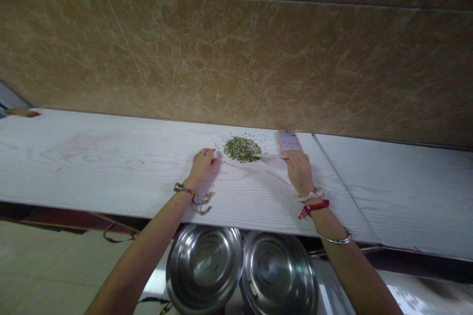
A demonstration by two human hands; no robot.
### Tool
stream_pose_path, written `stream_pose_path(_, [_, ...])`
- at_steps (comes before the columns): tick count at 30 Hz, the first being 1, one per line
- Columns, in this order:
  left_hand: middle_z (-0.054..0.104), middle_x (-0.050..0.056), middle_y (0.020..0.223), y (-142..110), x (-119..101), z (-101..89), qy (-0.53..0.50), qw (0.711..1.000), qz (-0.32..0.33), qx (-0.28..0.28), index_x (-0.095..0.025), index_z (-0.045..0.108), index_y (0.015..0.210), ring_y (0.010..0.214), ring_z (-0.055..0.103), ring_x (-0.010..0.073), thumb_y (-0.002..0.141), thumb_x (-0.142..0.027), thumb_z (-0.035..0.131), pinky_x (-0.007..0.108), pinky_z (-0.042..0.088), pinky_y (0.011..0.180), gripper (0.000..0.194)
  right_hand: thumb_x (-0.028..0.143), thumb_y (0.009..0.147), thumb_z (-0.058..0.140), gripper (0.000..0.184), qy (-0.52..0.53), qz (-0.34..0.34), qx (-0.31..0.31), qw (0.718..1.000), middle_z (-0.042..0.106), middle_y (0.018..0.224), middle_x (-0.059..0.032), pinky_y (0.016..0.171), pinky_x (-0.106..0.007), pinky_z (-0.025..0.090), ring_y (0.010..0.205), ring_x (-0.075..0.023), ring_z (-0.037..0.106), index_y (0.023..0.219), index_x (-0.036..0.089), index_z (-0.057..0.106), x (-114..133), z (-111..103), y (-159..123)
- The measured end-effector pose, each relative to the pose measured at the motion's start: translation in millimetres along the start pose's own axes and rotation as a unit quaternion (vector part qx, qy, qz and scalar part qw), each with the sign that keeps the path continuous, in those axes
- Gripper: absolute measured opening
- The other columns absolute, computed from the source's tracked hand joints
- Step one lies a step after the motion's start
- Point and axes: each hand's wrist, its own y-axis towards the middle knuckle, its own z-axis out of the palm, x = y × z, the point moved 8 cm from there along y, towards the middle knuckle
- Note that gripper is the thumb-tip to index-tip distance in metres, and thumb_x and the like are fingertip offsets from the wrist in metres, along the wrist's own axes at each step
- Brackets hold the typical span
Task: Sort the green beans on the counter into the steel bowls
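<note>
A heap of small green beans, like mung beans (242,149), lies on the white wood-grain surface, with several loose ones scattered around its rim. Just left of the heap, my left hand (203,163) rests on the surface, fingers bent and thumb a little apart, with nothing seen in it. To the right, my right hand (298,170) pinches the end of a thin, pale, spoon-like utensil (271,156). Its far end reaches the right edge of the heap; the exact shape of that tip is too small to tell.
A phone-like flat rectangle (289,141) lies behind my right hand, near the brown tiled wall (236,59). Two shiny steel basins, a left basin (205,268) and a right basin (279,273), stand below the front edge. A seam (343,184) crosses the surface at right.
</note>
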Motion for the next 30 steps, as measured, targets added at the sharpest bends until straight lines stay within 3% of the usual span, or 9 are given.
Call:
stream_pose_path(8, [0.062, 0.011, 0.11, -0.4, 1.3, -0.2, -0.013, 1.0, 0.011, -0.011, -0.016, 0.058, 0.111, 0.1, 0.058, 0.0222, 0.078, -0.015, 0.048, 0.039, 0.046, 0.094, 0.035, 0.013, 0.085, 0.043, 0.023, -0.017, -0.02, 0.037, 0.999, 0.069, 0.083, -0.0036, 0.079, -0.033, 0.041, 0.082, -0.0181, 0.061, 0.087, 0.022, 0.064, -1.6, -0.9, -1.9])
stream_pose_path(13, [0.06, 0.013, 0.111, -0.1, -0.7, 0.1, -0.039, 0.999, 0.01, -0.012, -0.015, 0.058, 0.11, 0.1, 0.058, 0.023, 0.077, -0.014, 0.047, 0.041, 0.045, 0.095, 0.035, 0.012, 0.085, 0.042, 0.024, -0.013, -0.02, 0.008, 1.0, 0.069, 0.083, -0.0039, 0.078, -0.032, 0.042, 0.082, -0.0181, 0.061, 0.087, 0.022, 0.063, 2.0, -5.4, 0.2])
stream_pose_path(18, [0.06, 0.012, 0.109, 0.8, -3.7, 0.2, -0.072, 0.997, 0.023, -0.011, -0.017, 0.059, 0.108, 0.097, 0.059, 0.0222, 0.077, -0.016, 0.047, 0.041, 0.046, 0.094, 0.034, 0.012, 0.086, 0.041, 0.025, -0.017, -0.028, 0.018, 0.999, 0.069, 0.081, -0.003, 0.078, -0.032, 0.042, 0.08, -0.0179, 0.061, 0.087, 0.022, 0.063, 4.6, -5.2, 0.5])
stream_pose_path(24, [0.061, 0.012, 0.109, -0.1, -4.6, -1.4, -0.059, 0.998, 0.032, -0.012, -0.015, 0.059, 0.109, 0.097, 0.059, 0.0219, 0.077, -0.014, 0.047, 0.039, 0.047, 0.093, 0.034, 0.013, 0.086, 0.043, 0.021, 0.003, -0.057, -0.011, 0.998, 0.069, 0.08, -0.0028, 0.076, -0.031, 0.043, 0.078, -0.0175, 0.061, 0.088, 0.022, 0.061, 8.2, -16.0, -0.9])
stream_pose_path(30, [0.062, 0.01, 0.106, 0.0, -5.7, -2.1, -0.042, 0.998, 0.038, -0.019, -0.015, 0.06, 0.109, 0.095, 0.06, 0.0205, 0.076, -0.013, 0.05, 0.037, 0.049, 0.091, 0.035, 0.013, 0.086, 0.043, 0.021, 0.003, -0.055, 0.006, 0.998, 0.07, 0.081, -0.0021, 0.076, -0.032, 0.044, 0.079, -0.0176, 0.062, 0.088, 0.022, 0.061, 6.8, -11.8, -1.1])
